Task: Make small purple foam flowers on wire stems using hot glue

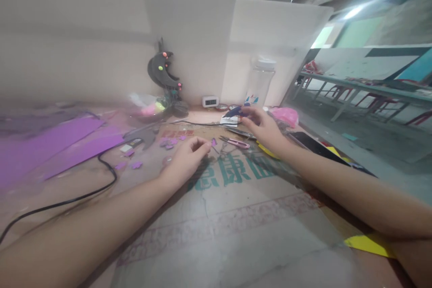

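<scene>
My left hand (186, 158) rests on a printed cardboard sheet (236, 216), fingers curled and pinched on a small purple foam piece (213, 142). My right hand (261, 127) reaches farther back, its fingertips closed on a dark blue object (233, 111) above a white card. A pair of pink-handled snips (236, 142) lies on the cardboard between the two hands. Small purple foam cutouts (170, 142) lie scattered to the left of my left hand.
Purple foam sheets (50, 146) lie at the left, crossed by a black cable (101, 184). At the back wall stand a black crescent ornament (162, 72), a small white clock (210, 101), a clear bottle (260, 82) and a pink bag (286, 116). Yellow foam (369, 244) lies near right.
</scene>
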`<state>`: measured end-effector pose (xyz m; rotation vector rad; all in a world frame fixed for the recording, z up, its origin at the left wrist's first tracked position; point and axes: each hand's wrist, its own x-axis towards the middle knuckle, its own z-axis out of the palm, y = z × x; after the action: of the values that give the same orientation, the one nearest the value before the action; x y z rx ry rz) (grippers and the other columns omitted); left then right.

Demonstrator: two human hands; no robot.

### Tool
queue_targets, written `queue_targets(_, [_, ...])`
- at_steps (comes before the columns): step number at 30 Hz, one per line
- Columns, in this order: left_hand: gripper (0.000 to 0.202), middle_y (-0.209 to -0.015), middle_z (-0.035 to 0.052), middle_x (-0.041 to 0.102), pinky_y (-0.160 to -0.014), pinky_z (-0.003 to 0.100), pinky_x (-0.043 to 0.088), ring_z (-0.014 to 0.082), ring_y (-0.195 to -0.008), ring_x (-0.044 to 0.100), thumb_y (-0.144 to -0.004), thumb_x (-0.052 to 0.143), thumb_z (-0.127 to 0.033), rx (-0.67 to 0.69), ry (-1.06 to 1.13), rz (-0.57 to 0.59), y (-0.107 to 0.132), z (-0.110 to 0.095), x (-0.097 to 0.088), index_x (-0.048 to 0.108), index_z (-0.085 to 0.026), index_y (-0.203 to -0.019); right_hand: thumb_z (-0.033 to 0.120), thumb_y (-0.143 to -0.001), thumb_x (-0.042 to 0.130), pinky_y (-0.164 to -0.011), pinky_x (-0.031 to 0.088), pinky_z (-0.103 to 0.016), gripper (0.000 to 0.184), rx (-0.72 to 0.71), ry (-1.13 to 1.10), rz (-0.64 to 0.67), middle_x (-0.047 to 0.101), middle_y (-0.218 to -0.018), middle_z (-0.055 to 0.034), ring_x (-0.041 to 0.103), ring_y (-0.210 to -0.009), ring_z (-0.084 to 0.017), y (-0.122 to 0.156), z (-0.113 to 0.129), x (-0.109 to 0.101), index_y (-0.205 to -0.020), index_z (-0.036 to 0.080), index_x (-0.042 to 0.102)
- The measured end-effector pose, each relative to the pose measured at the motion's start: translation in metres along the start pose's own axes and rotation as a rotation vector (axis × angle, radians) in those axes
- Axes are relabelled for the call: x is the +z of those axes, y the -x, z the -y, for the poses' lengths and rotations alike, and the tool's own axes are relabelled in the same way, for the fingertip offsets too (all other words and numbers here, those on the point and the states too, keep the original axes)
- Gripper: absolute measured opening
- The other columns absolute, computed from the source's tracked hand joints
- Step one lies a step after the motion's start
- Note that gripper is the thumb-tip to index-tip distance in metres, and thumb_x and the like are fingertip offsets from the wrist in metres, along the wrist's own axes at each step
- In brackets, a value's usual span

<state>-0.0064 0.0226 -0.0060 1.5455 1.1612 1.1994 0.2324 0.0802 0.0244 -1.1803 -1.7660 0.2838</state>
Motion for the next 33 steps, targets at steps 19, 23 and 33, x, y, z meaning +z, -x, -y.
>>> queue_targets(19, [0.023,-0.075,0.0012,0.064,-0.069,0.029,0.044,0.0158,-0.072,0.057,-0.086,0.059,-0.04,0.082,-0.135,0.203,0.008,-0.008,-0.001,0.06,-0.019,-0.078,0.041,-0.084,0.061,-0.07,0.046,-0.027,0.025,0.192,-0.372,0.432,0.065,-0.075,-0.0014,0.057,-0.069,-0.013,0.056,0.049,0.027,-0.079,0.017,0.062])
queue_targets(23, [0.029,-0.074,0.0009,0.065,-0.065,0.028,0.044,0.0157,-0.069,0.058,-0.089,0.055,-0.047,0.088,-0.129,0.265,0.007,-0.005,-0.001,0.06,-0.02,-0.079,0.042,-0.083,0.062,-0.067,0.046,-0.027,0.025,0.193,-0.384,0.436,0.062,-0.072,-0.0004,0.056,-0.066,-0.013,0.054,0.049,0.026,-0.077,0.018,0.061])
queue_targets(33, [0.027,-0.074,0.0024,0.067,-0.063,0.029,0.042,0.0156,-0.067,0.057,-0.088,0.057,-0.045,0.07,-0.189,0.257,0.01,-0.01,-0.002,0.063,-0.019,-0.08,0.043,-0.09,0.056,-0.068,0.047,-0.027,0.03,0.11,-0.283,0.465,0.064,-0.075,-0.0018,0.058,-0.071,-0.014,0.055,0.044,0.024,-0.081,0.016,0.064])
